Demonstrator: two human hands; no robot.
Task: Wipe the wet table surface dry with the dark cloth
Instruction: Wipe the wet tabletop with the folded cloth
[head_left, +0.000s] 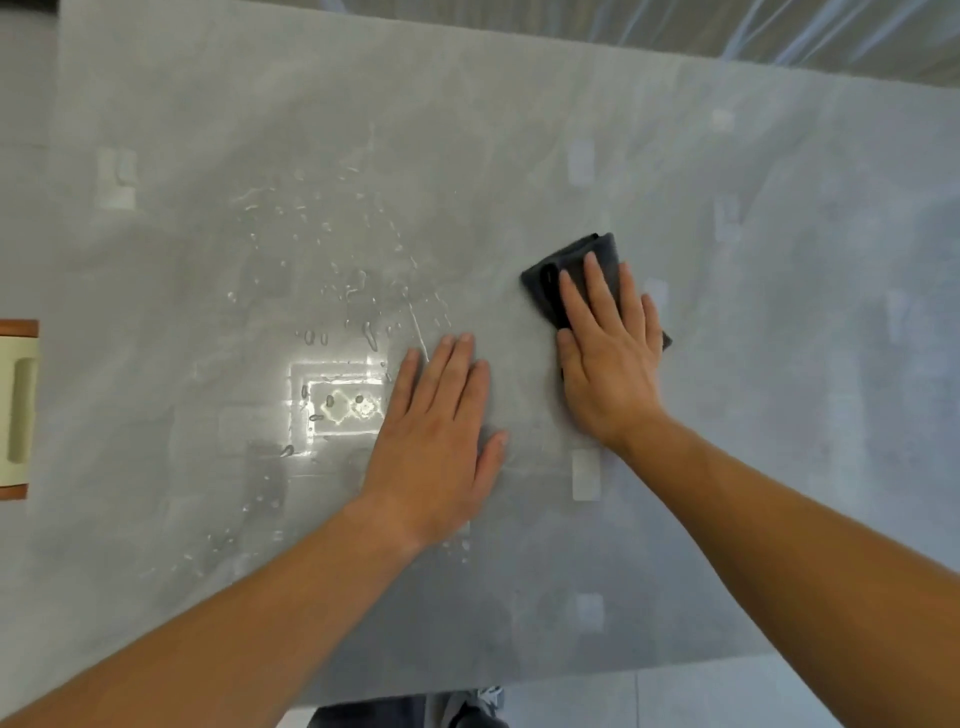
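At the bottom edge a shoe (488, 699) shows on pale floor tiles (727, 696), mostly hidden by the grey table (779, 415). The left hand (436, 431) lies flat on the tabletop, fingers straight, holding nothing. Slightly farther, the right hand (610, 358) presses the folded dark cloth (550, 280) down with straight fingers. Water droplets (363, 291) bead left of both hands, around a glare (337, 405). A cream-and-wood object (18, 410), cut off at left, is unidentifiable. Translucent sheeting (831, 31) lies beyond the far edge.
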